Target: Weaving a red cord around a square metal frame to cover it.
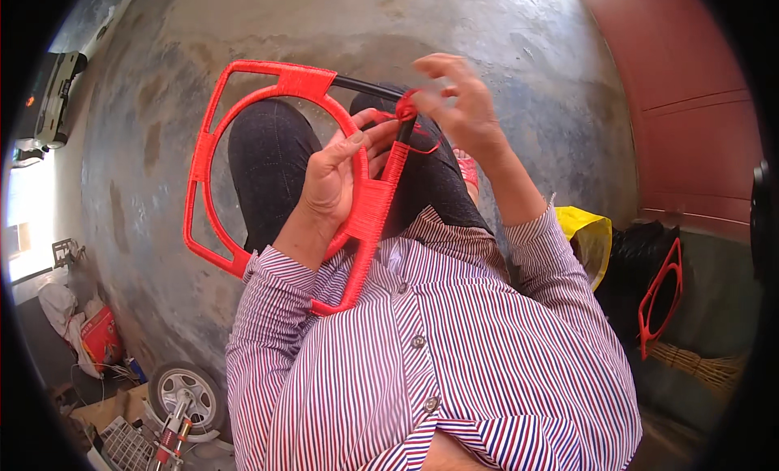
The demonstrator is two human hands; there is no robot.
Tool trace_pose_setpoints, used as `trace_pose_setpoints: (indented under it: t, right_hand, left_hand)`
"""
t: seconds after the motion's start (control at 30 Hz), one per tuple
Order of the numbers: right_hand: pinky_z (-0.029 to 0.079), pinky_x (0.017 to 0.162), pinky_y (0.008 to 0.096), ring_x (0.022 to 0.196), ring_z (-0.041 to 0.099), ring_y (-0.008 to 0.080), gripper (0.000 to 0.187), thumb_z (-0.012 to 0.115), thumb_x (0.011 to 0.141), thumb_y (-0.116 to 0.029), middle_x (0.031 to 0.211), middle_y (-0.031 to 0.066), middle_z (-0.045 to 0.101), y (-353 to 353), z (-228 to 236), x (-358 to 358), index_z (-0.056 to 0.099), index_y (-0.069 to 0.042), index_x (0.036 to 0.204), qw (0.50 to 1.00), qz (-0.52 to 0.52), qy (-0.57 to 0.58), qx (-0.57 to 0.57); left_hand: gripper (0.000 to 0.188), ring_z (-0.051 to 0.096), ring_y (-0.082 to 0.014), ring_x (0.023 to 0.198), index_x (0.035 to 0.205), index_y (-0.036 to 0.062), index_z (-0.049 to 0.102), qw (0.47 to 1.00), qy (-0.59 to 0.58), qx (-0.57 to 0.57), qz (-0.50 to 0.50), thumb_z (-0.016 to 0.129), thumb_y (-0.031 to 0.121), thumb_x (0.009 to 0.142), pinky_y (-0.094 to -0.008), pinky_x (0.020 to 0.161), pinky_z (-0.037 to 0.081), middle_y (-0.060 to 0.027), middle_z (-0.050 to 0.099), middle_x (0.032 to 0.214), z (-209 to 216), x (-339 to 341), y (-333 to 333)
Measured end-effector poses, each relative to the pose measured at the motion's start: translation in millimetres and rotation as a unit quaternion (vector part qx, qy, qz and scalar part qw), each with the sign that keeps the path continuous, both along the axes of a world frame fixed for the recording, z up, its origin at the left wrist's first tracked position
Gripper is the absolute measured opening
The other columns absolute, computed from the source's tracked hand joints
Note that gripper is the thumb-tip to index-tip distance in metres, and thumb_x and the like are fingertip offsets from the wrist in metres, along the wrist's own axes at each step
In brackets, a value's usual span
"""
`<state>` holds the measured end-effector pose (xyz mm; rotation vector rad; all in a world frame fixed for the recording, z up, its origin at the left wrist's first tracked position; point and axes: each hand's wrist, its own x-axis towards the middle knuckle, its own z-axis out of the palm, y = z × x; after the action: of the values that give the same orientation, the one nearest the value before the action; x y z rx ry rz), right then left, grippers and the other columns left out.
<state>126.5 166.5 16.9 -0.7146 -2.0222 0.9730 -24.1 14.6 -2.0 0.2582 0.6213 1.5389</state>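
A square frame with an inner ring (294, 83), mostly wrapped in red cord, rests across my lap. Its far right corner shows bare black bars (369, 87). My left hand (337, 167) reaches through the ring and holds the frame's right side, thumb over the ring and fingers stretched towards the bare corner. A small bundle of red cord (406, 106) sits at that corner by my left fingertips, with a loose strand trailing below it. My right hand (464, 106) is raised just right of the bundle, slightly blurred, fingers apart; whether its thumb touches the bundle is unclear.
Right of me are a yellow bag (586, 232), a black plastic bag (637, 252), another red frame (664, 288) and a straw broom (702, 367). A wheel (187, 396) and a red box (101, 333) lie to the left. A vehicle (53, 98) stands far left; a red door (682, 106) is at right.
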Motion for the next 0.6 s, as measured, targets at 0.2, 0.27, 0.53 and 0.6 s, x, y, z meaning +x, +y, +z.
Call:
trace_pose_setpoints:
  t: [0.2,0.27,0.53,0.6]
  right_hand:
    - [0.052,0.082,0.0357,0.101,0.063,0.0258,0.026,0.07,0.079,-0.014,0.107,0.0118,0.065,-5.2,-21.3,34.0,0.07,-0.005,0.103,0.996,-0.001,-0.079,-0.036]
    - [0.052,0.084,0.037,0.1,0.064,0.0291,0.024,0.071,0.079,-0.016,0.104,0.013,0.066,-18.0,-23.3,26.0,0.071,-0.003,0.1,0.991,0.014,-0.134,0.004]
    - [0.05,0.088,0.0368,0.098,0.065,0.0251,0.013,0.068,0.078,-0.01,0.101,0.0113,0.066,-10.7,-35.3,37.8,0.065,0.0,0.087,0.984,0.056,-0.027,-0.168]
    - [0.049,0.091,0.0387,0.093,0.065,0.025,0.009,0.065,0.078,-0.007,0.096,0.011,0.066,-11.6,-24.4,49.4,0.06,0.0,0.08,0.963,0.103,0.092,-0.23]
  left_hand:
    - [0.061,0.051,-0.034,0.127,0.135,-0.0058,0.041,0.999,-0.045,-0.007,-0.024,0.064,0.025,0.089,-0.0443,0.11,0.042,-0.0248,0.051,0.135,-2.5,-1.6,1.5]
    - [0.062,0.052,-0.0332,0.125,0.136,-0.0061,0.04,0.999,-0.04,-0.009,-0.025,0.064,0.026,0.088,-0.0435,0.109,0.043,-0.024,0.052,0.134,-2.2,-2.1,1.7]
    - [0.044,0.062,-0.0279,0.111,0.127,-0.0064,0.051,0.998,0.0,-0.057,-0.04,0.061,0.02,0.092,-0.0379,0.097,0.052,-0.0199,0.062,0.12,-13.6,-5.5,-1.3]
    - [0.036,0.067,-0.0272,0.102,0.123,-0.0064,0.054,0.994,0.013,-0.098,-0.048,0.06,0.014,0.094,-0.0359,0.089,0.057,-0.0193,0.066,0.112,-18.2,-4.0,-3.0]
